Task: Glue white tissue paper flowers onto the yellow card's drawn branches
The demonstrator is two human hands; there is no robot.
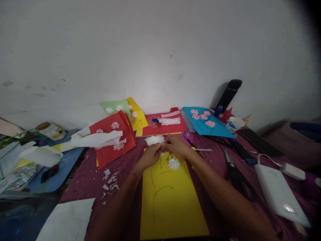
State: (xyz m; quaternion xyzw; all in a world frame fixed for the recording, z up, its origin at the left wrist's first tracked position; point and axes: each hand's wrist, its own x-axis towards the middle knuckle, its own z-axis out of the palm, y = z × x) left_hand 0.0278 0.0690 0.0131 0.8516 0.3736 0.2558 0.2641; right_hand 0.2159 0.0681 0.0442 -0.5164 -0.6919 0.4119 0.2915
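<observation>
Over the top of a yellow sheet (173,207) with dark drawn curved lines, my left hand (152,154) and my right hand (175,146) meet with pinched fingers. What they pinch is small and mostly hidden; a bit of white shows just below the fingertips. A crumpled white paper flower (174,163) sits on the sheet, below my right hand. Just behind my hands lies a larger clump of white paper (153,140), partly covered by my left fingers.
Red cards (110,125) with pale paper flowers lie left, under a torn white paper strip (100,139). White scraps (111,182) are scattered on the purple cloth. A blue card (208,124), paper cup (235,124), black scissors (238,177) and white power bank (281,194) lie right.
</observation>
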